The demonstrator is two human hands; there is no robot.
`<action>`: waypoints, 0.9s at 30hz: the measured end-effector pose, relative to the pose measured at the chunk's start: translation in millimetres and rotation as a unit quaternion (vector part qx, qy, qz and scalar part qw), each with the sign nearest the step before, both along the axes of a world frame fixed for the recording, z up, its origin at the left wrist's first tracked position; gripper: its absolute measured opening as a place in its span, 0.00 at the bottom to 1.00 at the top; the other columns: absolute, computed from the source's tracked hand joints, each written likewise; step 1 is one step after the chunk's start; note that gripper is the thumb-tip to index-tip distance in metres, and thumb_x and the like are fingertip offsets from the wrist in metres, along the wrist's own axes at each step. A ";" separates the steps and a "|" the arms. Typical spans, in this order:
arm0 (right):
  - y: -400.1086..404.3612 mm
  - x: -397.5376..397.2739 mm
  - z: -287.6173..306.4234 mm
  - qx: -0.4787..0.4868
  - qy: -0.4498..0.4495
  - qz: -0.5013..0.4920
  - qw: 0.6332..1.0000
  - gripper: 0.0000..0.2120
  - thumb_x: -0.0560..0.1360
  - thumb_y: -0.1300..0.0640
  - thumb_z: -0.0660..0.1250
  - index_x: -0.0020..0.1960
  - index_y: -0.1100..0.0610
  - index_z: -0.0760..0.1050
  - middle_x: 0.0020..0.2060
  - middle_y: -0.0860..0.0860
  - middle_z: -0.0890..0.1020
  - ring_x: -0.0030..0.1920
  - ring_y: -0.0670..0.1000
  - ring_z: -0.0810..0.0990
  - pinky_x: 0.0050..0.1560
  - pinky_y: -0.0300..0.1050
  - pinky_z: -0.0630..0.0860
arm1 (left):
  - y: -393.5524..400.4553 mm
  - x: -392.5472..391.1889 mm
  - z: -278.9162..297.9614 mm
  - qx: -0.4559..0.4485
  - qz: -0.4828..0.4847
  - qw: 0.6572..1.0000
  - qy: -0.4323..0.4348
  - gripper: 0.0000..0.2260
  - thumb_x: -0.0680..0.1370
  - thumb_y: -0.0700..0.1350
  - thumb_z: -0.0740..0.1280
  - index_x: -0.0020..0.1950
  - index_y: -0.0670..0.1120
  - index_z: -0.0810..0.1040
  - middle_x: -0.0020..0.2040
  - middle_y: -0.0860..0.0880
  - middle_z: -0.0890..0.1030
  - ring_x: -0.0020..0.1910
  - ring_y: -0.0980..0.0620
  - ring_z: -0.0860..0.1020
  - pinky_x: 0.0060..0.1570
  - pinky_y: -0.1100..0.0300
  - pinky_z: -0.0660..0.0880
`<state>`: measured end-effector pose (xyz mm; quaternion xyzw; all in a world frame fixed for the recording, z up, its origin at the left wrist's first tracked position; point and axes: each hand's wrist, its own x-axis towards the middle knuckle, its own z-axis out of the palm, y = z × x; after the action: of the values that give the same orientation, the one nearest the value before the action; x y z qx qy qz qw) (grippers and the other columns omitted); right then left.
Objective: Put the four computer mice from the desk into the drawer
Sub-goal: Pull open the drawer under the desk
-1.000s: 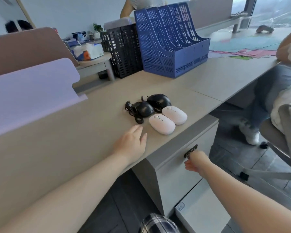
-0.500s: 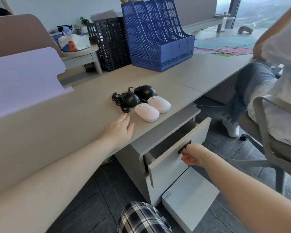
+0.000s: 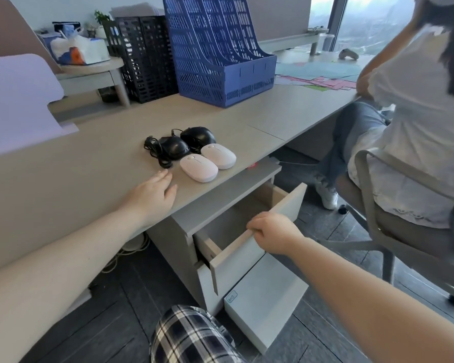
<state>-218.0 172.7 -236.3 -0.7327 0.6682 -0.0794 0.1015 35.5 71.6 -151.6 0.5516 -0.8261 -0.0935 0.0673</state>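
Four computer mice lie clustered on the pale grey-beige desk surface (image 3: 63,184), close to its front edge and directly above the open drawer. The nearer oval white mouse (image 3: 199,169) sits closest to that edge, with the second oval white mouse (image 3: 218,156) touching its right side. Behind them are two glossy black corded mice: the left black mouse (image 3: 174,147), whose coiled black cable (image 3: 155,153) trails toward the person, and the right black mouse (image 3: 198,135) just behind the second white one.

The left hand (image 3: 152,196) rests palm-down on the surface just left of the nearer white mouse and apart from it; its fingers (image 3: 163,176) lie loosely together, extended, holding nothing, their tips near the cable's end.

Below the mice, the grey drawer (image 3: 236,247) of the pedestal stands pulled out, its interior partly visible. The right hand (image 3: 274,233) grips the top edge of the drawer front, fingers (image 3: 254,227) curled over it.

Behind the mice stand a blue plastic mesh file rack (image 3: 220,51) and, to its left, a black mesh file rack (image 3: 144,56). To the right of the drawer, another person in a white top (image 3: 417,113) sits on a grey chair (image 3: 393,226).
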 end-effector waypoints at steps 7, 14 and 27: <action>27.7 -23.3 13.1 0.077 0.029 -0.039 0.996 0.15 0.72 0.56 0.55 0.35 0.59 0.78 0.33 0.52 0.83 0.38 0.54 0.80 0.39 0.44 0.78 | 4.2 -2.1 0.4 0.006 0.014 1.000 -0.004 0.23 0.83 0.49 0.50 0.77 0.44 0.58 0.79 0.50 0.56 0.78 0.53 0.53 0.75 0.55 0.51; 62.6 -47.2 16.0 0.132 0.072 -0.059 0.987 0.16 0.69 0.58 0.57 0.24 0.56 0.58 0.24 0.51 0.64 0.31 0.55 0.64 0.29 0.40 0.60 | 10.0 -1.1 -1.7 -0.007 0.015 1.000 0.000 0.22 0.83 0.48 0.51 0.77 0.44 0.60 0.79 0.49 0.56 0.78 0.52 0.54 0.75 0.56 0.51; 84.1 -64.6 12.2 0.383 0.032 -0.137 0.913 0.16 0.66 0.60 0.55 0.31 0.63 0.81 0.31 0.57 0.83 0.29 0.54 0.79 0.42 0.45 0.80 | 11.4 0.4 -3.3 -0.014 0.010 1.000 0.000 0.22 0.83 0.48 0.50 0.77 0.44 0.59 0.79 0.49 0.56 0.78 0.52 0.54 0.75 0.55 0.52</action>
<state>-282.6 256.8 -224.1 -0.5413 0.7441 0.1928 0.3407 35.9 83.0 -154.8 0.5584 -0.8220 -0.0817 0.0761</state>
